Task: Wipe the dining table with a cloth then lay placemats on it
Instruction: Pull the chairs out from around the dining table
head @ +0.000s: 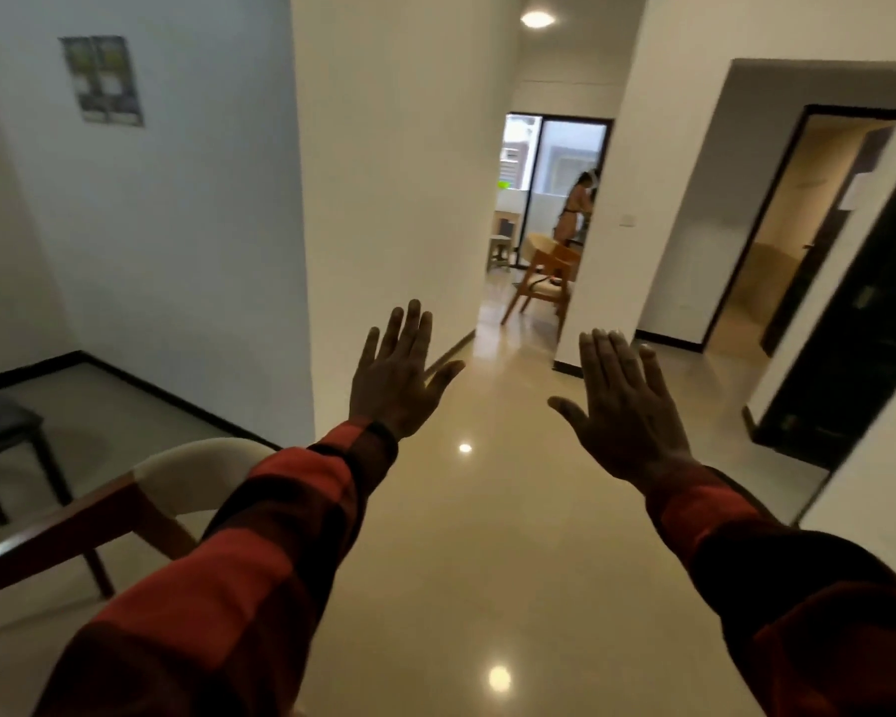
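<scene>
Red-and-black checked sleeves [291, 514] reach forward; both hands raised above the glossy floor [477, 535], backs to camera. Left hand [397, 377] and right hand [624, 406] held apart, fingers straight and spread, holding nothing. Wooden worktop edge [37, 545] at lower left, beside a white-backed chair [197, 476]; cloth and placemats cannot be made out

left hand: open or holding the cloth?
Open and holding nothing. The left hand is raised in front of the camera with fingers straight and spread, back of the hand showing. No cloth is in view.
</scene>
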